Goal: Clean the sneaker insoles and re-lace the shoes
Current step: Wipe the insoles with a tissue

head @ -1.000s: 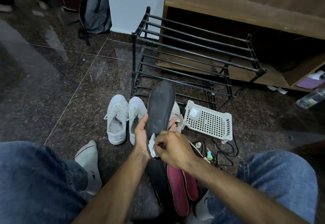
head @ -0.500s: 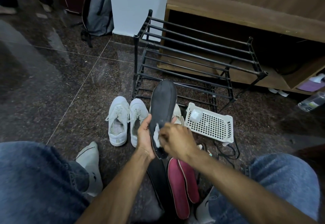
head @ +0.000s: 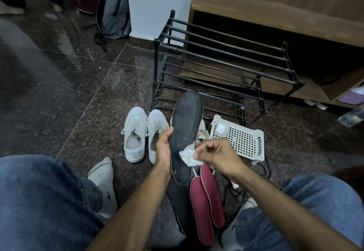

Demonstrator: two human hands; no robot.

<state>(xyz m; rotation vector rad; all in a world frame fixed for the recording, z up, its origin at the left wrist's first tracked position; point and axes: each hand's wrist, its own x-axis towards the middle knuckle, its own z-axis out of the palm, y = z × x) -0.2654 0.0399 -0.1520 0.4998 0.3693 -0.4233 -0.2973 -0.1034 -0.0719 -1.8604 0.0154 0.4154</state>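
My left hand (head: 163, 148) grips a long black insole (head: 186, 128) by its left edge and holds it upright above the floor. My right hand (head: 216, 156) pinches a crumpled white wipe (head: 189, 155) against the insole's lower right side. Another black insole (head: 179, 205) lies on the floor under it, beside two maroon insoles (head: 204, 201). A pair of white sneakers (head: 143, 134) stands on the floor to the left, laces in. A third white shoe (head: 202, 130) is mostly hidden behind the held insole.
A black metal shoe rack (head: 222, 61) stands just beyond the shoes. A white perforated basket (head: 240, 140) lies to the right, with dark cords (head: 264, 169) under it. My jeans-clad knees (head: 39, 201) and socked feet (head: 104, 183) frame the work area. A grey backpack (head: 114, 8) leans on the wall.
My right hand has slid the wipe from the insole's left-middle part to its lower right edge. The insole has stayed upright in my left hand.
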